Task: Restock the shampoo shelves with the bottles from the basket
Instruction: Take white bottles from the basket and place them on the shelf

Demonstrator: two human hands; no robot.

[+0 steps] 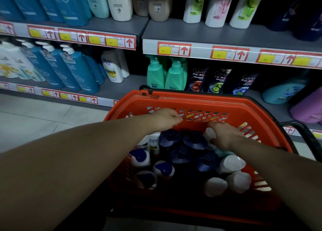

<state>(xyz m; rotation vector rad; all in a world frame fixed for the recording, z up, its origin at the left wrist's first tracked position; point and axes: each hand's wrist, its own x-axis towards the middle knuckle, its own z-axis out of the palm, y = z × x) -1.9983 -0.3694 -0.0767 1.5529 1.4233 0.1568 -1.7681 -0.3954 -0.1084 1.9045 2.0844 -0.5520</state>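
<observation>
Your right hand [224, 136] grips a white-capped bottle [209, 134]; your left hand [167, 118], curled, holds nothing visible. Rigid, probably heavy, slick: grasp below the cap.

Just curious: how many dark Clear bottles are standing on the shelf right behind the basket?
3, side by side right of the green bottles: the left one with red fruit, the middle one with lime, the right one with blue. More may stand hidden behind.

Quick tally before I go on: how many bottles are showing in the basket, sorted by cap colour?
Dark blue round caps: 4
White bottles with blue flip caps: 3
All-white caps: 5, one under the right hand
Total showing in the red basket: 12; more may be hidden beneath.
</observation>
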